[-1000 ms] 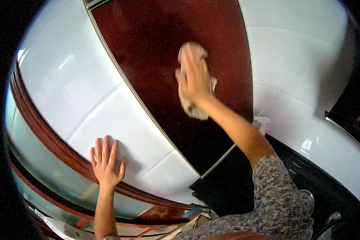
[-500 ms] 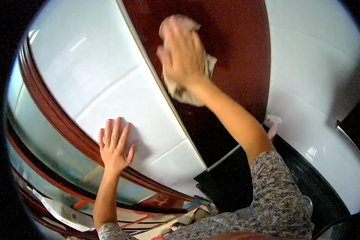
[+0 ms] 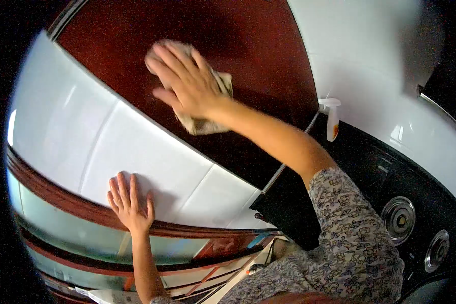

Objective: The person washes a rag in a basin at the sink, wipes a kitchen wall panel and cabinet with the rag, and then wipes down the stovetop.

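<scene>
My right hand (image 3: pixel 185 86) presses a beige cloth (image 3: pixel 207 125) flat against a dark red glossy panel (image 3: pixel 258 55); its fingers are stretched out over the cloth and a little blurred. Cloth edges show below the palm and beside the wrist. Lower left, my left hand (image 3: pixel 130 205) lies with spread fingers on white tiles (image 3: pixel 162 157), close to the brown moulded trim (image 3: pixel 86 205). Nothing is in that hand. A thin light strip divides the tiles from the red panel.
A white spray bottle (image 3: pixel 332 119) stands right of the red panel, by the white wall (image 3: pixel 370 91). A black cooktop (image 3: pixel 359 157) with round metal burners (image 3: pixel 399 220) lies at the right. Frosted glass panes (image 3: pixel 172 248) run below the trim.
The view has turned and shifted, bringing the burners and more of the spray bottle into sight. My right hand and the cloth have moved left across the panel. My left hand stays on the tiles.
</scene>
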